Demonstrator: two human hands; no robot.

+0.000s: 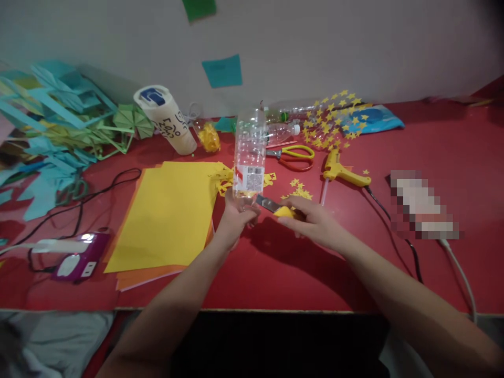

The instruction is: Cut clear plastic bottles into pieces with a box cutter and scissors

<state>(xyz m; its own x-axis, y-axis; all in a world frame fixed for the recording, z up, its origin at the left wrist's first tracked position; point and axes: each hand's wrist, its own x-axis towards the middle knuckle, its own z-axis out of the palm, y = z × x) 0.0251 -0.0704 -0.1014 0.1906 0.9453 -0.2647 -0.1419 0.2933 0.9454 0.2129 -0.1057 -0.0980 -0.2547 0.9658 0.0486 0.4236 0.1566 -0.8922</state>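
Observation:
My left hand (236,218) is wrapped round the lower end of a clear plastic bottle (250,142), which stands nearly upright with a white label facing me. In my right hand (311,218) is a yellow utility knife (284,211), held by its handle. Its wide metal blade (268,203) points left and reaches the lower part of the bottle, just beside my left fingers. Whether the blade has gone into the plastic I cannot tell. Small yellow paper stars (298,190) lie behind the knife.
Left of the bottle lies a stack of yellow paper (169,215). Behind are scissors (293,156), a white tumbler (165,121) and a star-covered clear object (331,121). A yellow glue gun (342,170) with a cord stands right. A purple power adapter (81,257) sits near the left edge.

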